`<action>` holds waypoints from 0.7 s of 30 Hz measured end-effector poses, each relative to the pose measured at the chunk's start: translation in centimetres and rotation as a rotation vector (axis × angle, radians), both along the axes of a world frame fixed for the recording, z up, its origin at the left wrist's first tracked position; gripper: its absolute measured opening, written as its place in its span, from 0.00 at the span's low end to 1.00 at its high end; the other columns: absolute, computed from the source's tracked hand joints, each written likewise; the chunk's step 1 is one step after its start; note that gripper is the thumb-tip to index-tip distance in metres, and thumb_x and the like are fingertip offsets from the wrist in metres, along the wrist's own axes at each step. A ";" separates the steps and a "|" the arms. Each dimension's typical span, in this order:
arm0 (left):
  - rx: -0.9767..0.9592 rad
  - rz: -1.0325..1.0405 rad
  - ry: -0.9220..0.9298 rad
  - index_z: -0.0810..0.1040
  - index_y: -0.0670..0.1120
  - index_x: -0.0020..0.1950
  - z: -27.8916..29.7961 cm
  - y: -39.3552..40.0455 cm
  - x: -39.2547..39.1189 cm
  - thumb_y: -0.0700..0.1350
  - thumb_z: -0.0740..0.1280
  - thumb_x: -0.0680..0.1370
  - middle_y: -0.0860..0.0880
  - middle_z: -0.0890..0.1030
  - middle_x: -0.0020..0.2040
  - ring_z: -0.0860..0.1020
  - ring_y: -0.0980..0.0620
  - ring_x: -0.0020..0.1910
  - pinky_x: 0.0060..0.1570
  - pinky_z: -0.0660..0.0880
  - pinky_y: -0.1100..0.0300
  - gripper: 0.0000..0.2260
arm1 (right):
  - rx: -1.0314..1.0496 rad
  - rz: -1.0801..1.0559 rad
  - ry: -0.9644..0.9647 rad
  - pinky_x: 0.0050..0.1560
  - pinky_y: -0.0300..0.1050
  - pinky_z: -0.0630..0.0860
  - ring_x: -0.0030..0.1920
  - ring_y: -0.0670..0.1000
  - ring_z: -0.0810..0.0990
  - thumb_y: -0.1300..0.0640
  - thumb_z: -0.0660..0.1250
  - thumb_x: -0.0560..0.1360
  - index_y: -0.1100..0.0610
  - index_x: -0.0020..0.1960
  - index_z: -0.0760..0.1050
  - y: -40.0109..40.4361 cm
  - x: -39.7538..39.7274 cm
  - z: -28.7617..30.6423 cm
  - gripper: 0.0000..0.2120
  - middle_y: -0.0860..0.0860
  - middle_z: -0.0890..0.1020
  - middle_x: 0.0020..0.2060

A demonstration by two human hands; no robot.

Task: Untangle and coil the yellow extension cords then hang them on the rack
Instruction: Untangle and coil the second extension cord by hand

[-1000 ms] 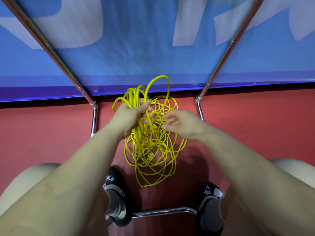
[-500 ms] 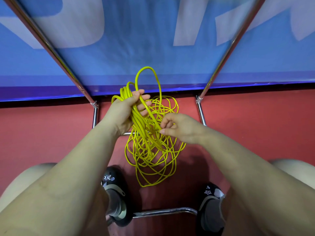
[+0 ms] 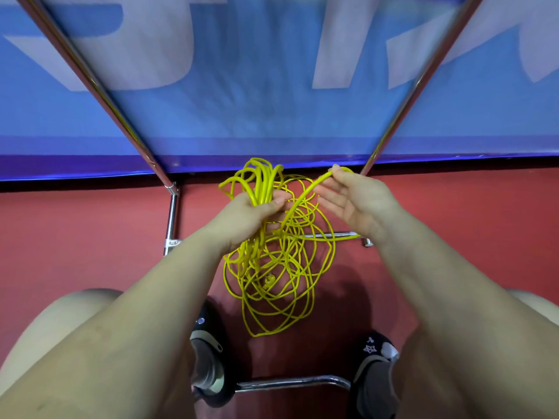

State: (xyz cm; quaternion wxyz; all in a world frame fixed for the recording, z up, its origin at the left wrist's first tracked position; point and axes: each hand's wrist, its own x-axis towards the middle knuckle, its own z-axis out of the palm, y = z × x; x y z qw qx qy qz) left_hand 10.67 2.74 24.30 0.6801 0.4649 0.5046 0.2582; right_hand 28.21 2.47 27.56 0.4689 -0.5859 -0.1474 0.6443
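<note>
left hand (image 3: 246, 214) gripping yellow cords (image 3: 273, 276), right hand (image 3: 357, 204) lifting strand

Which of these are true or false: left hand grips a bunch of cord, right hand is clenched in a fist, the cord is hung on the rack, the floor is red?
1. The left hand grips a bundle of yellow cord. True.
2. The right hand is a closed fist. False: its fingers are extended, one strand running to the fingertips.
3. The cord hangs on the rack. False: loose loops dangle from the left hand.
4. The floor is red. True.
</note>
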 end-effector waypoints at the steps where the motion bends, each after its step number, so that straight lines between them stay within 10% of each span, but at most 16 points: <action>1: 0.009 -0.031 0.014 0.77 0.46 0.55 0.0 -0.1 0.1 0.41 0.60 0.81 0.46 0.82 0.52 0.80 0.51 0.50 0.50 0.78 0.59 0.08 | -0.011 -0.020 0.030 0.38 0.39 0.79 0.34 0.46 0.81 0.56 0.60 0.80 0.55 0.43 0.71 0.1 -0.1 0.0 0.07 0.50 0.78 0.38; 11: 0.058 -0.030 0.003 0.76 0.44 0.44 0.0 -0.2 0.2 0.38 0.61 0.80 0.49 0.81 0.37 0.80 0.48 0.42 0.53 0.77 0.50 0.07 | 0.132 -0.015 0.187 0.45 0.44 0.79 0.39 0.48 0.84 0.57 0.58 0.80 0.55 0.55 0.71 0.3 -0.1 0.2 0.06 0.51 0.81 0.46; 17: -0.036 0.181 -0.111 0.75 0.44 0.45 1.0 0.9 -0.5 0.40 0.59 0.81 0.50 0.80 0.36 0.81 0.56 0.32 0.35 0.79 0.60 0.08 | 0.312 0.564 -0.635 0.51 0.41 0.74 0.48 0.49 0.78 0.63 0.63 0.77 0.59 0.64 0.71 -1.1 -0.6 -1.6 0.16 0.53 0.79 0.50; 21: -0.116 0.238 -0.245 0.75 0.44 0.46 1.9 1.1 -0.7 0.40 0.58 0.81 0.51 0.81 0.33 0.81 0.54 0.31 0.30 0.80 0.59 0.08 | 0.396 0.918 -0.800 0.57 0.35 0.69 0.54 0.45 0.74 0.62 0.67 0.75 0.61 0.64 0.72 -2.5 -1.3 -3.4 0.18 0.51 0.77 0.53</action>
